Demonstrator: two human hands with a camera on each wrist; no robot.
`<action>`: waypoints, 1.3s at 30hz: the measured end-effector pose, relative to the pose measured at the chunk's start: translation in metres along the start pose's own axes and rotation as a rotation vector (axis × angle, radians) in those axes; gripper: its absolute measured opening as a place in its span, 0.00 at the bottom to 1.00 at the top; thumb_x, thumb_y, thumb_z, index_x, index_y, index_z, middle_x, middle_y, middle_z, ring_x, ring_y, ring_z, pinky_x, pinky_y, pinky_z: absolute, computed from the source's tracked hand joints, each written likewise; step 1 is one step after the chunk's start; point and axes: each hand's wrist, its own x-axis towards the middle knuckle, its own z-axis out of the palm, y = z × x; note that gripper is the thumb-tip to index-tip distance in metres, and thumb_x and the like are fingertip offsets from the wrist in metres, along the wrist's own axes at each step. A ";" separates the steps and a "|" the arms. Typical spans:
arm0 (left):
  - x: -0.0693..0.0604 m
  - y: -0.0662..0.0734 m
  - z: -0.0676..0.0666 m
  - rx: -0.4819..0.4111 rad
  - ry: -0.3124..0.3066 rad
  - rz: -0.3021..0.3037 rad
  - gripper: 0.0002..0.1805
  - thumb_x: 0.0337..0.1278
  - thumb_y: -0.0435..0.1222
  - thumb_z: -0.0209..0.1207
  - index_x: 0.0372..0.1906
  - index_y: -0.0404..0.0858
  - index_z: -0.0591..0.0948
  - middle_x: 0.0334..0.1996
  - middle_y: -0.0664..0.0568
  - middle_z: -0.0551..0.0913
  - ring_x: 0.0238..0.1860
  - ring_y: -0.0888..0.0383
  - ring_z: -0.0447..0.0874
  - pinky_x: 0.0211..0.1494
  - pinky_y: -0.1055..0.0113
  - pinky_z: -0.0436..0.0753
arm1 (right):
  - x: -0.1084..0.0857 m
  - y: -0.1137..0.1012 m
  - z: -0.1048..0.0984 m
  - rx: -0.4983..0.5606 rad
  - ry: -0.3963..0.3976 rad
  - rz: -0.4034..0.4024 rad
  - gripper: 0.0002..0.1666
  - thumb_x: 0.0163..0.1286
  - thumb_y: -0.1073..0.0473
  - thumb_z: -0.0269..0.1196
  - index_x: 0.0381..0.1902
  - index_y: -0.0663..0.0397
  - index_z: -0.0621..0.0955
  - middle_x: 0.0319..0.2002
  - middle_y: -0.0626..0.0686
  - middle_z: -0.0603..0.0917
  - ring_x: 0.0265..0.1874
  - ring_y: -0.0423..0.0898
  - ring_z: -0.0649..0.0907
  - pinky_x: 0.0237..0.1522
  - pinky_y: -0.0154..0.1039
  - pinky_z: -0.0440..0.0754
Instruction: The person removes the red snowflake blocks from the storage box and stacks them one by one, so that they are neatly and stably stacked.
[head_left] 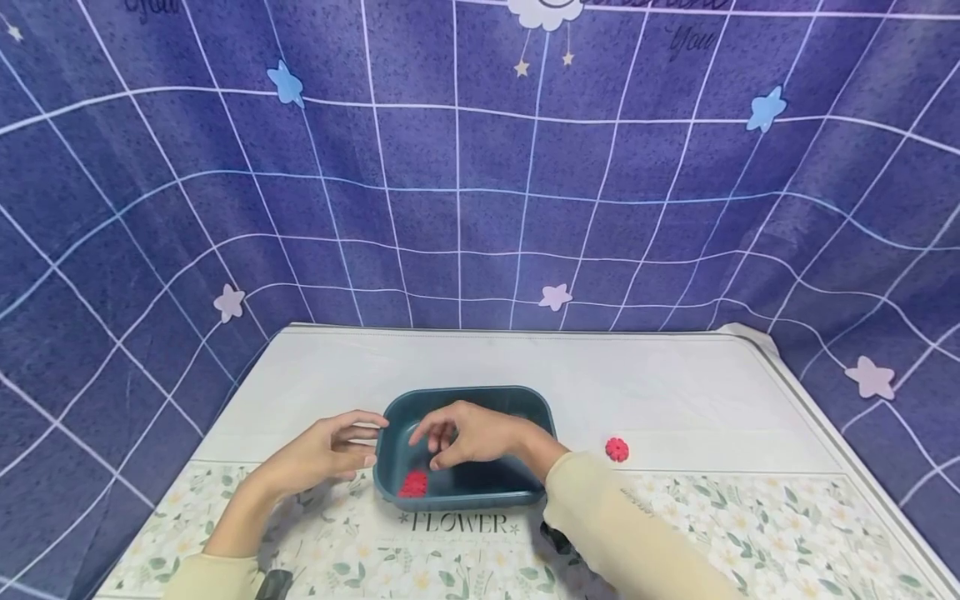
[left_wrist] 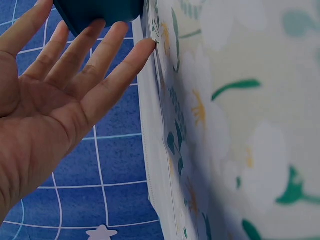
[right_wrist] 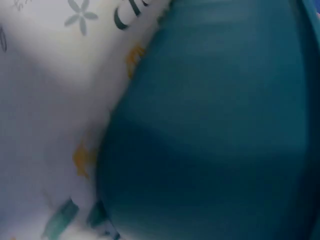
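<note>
A dark teal bin (head_left: pixel 487 500) stands on the table, with red flower-shaped pieces (head_left: pixel 413 484) in its near left corner. My left hand (head_left: pixel 322 454) is at the bin's left side, fingers extended toward the rim; in the left wrist view the hand (left_wrist: pixel 65 85) has spread fingers and an empty palm beside the bin (left_wrist: pixel 100 12). Over the bin's interior hangs my right hand (head_left: pixel 472 433), fingers loosely bent and holding nothing visible. The right wrist view shows the bin's outer wall (right_wrist: pixel 210 120) close up, without the hand.
One red flower-shaped piece (head_left: pixel 617 449) lies on the table to the right of the bin. A floral mat (head_left: pixel 787 525) covers the near part of the white table (head_left: pixel 675 375). Behind hangs a blue gridded curtain (head_left: pixel 487 217) with stars.
</note>
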 end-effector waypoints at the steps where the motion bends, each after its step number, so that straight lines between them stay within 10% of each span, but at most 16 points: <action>1: 0.000 0.000 0.000 -0.001 0.000 0.001 0.33 0.70 0.39 0.64 0.74 0.36 0.68 0.72 0.28 0.69 0.69 0.30 0.74 0.56 0.44 0.88 | 0.002 0.002 0.002 0.007 -0.009 0.003 0.24 0.67 0.66 0.70 0.61 0.57 0.83 0.42 0.59 0.85 0.35 0.42 0.82 0.36 0.28 0.80; 15: 0.001 -0.002 0.000 -0.008 -0.001 -0.009 0.33 0.70 0.39 0.64 0.75 0.36 0.68 0.72 0.28 0.69 0.70 0.31 0.74 0.57 0.44 0.88 | 0.011 0.017 0.025 0.027 -0.011 0.069 0.24 0.66 0.71 0.68 0.60 0.54 0.84 0.42 0.61 0.84 0.27 0.37 0.77 0.31 0.27 0.77; 28: 0.000 -0.001 -0.001 -0.010 0.010 -0.011 0.32 0.70 0.39 0.64 0.74 0.37 0.69 0.72 0.29 0.70 0.69 0.33 0.75 0.56 0.47 0.88 | 0.019 0.019 0.028 -0.264 -0.060 0.054 0.25 0.64 0.67 0.71 0.58 0.44 0.86 0.40 0.52 0.81 0.32 0.35 0.72 0.36 0.27 0.73; 39: 0.000 -0.002 0.001 -0.017 0.010 -0.014 0.32 0.70 0.39 0.65 0.74 0.37 0.69 0.72 0.28 0.70 0.69 0.32 0.74 0.56 0.47 0.88 | 0.018 0.020 0.032 -0.309 -0.031 0.040 0.19 0.63 0.63 0.75 0.52 0.44 0.88 0.38 0.51 0.80 0.31 0.34 0.71 0.35 0.26 0.72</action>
